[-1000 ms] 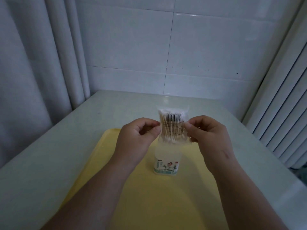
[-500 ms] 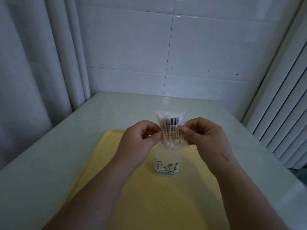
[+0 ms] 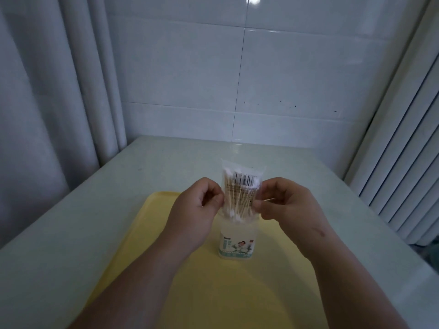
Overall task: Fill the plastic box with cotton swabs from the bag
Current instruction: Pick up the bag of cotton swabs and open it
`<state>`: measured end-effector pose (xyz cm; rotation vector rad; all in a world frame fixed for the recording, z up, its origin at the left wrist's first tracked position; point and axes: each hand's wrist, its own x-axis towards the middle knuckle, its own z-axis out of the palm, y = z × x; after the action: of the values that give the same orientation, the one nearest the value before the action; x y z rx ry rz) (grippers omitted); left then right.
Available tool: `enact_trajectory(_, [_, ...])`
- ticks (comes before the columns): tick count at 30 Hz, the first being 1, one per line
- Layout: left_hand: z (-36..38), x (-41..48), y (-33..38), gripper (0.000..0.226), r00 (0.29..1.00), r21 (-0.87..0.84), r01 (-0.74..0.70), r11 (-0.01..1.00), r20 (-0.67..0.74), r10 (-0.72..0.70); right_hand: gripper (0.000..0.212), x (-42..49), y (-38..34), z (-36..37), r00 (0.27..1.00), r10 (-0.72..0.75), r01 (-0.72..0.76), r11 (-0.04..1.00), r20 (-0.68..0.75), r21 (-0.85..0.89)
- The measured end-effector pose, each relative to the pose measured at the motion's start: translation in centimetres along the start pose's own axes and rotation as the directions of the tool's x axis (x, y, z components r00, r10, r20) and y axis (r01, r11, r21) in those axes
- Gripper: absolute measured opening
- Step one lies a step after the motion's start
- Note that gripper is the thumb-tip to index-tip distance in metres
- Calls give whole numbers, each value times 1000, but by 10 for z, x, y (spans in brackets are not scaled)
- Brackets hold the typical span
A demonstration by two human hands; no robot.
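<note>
A clear plastic bag of cotton swabs [image 3: 241, 191], with wooden sticks and a barcode label, hangs upright just above the plastic box [image 3: 237, 241]. The box is translucent with a picture label low on its front and stands on the yellow tray [image 3: 147, 233]. My left hand [image 3: 197, 214] pinches the bag's left edge. My right hand [image 3: 285, 205] pinches its right edge. The white swab tips at the bag's lower end sit at the box's top opening.
The tray lies on a pale table [image 3: 71, 233] set in a corner. A tiled wall [image 3: 237, 79] stands behind it, a curtain [image 3: 47, 91] hangs on the left, and ribbed slats [image 3: 403, 162] rise on the right.
Both hands have lowered the bag a little, bringing its lower end down onto the top of the box. The grip on both edges is unchanged.
</note>
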<state>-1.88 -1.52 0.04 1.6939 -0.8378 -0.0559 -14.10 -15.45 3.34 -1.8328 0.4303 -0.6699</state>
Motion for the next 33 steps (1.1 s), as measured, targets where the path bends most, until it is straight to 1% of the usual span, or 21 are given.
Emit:
enact_trajectory(4, [0,0,-1,21,999,-102,30,994,29,-27,18,1,1,-1,999,-9,9,1000,-42,0])
enact_trajectory(7, [-2,-1,1,21,998,-137,47,990,37,-42,18,1,1,-2,998,-25,26,1000,-65,13])
enact_trajectory(10, [-3,-1,2,18,999,-98,36,995,20,-34,18,1,0,-1,996,-38,44,997,-86,67])
enact_trajectory(13, [-3,-1,4,20,1000,-51,11,999,8,-10,14,-1,-2,2,994,-44,54,994,-96,99])
enact_trajectory(16, [-3,-2,7,22,1000,-32,-4,999,-9,4,13,-2,-3,3,995,-42,50,995,-91,81])
enact_trajectory(19, [-4,-2,8,18,999,-53,-8,999,-41,6,11,-2,-4,1,989,-62,71,996,-135,62])
enact_trajectory(23, [-2,-3,8,21,1000,-10,-12,1000,-14,12,13,-3,-4,3,990,-76,85,994,-123,69])
enact_trajectory(27, [-6,-1,10,23,991,-34,-56,998,-124,52,12,-3,-5,1,981,-89,102,992,-173,70])
enact_trajectory(30, [-4,-2,10,25,997,-24,-37,999,-65,36,10,-3,-4,5,986,-72,80,996,-152,45])
enact_trajectory(33, [-3,-2,10,24,992,-38,-60,997,-111,55,11,-2,-4,4,976,-78,91,994,-201,59])
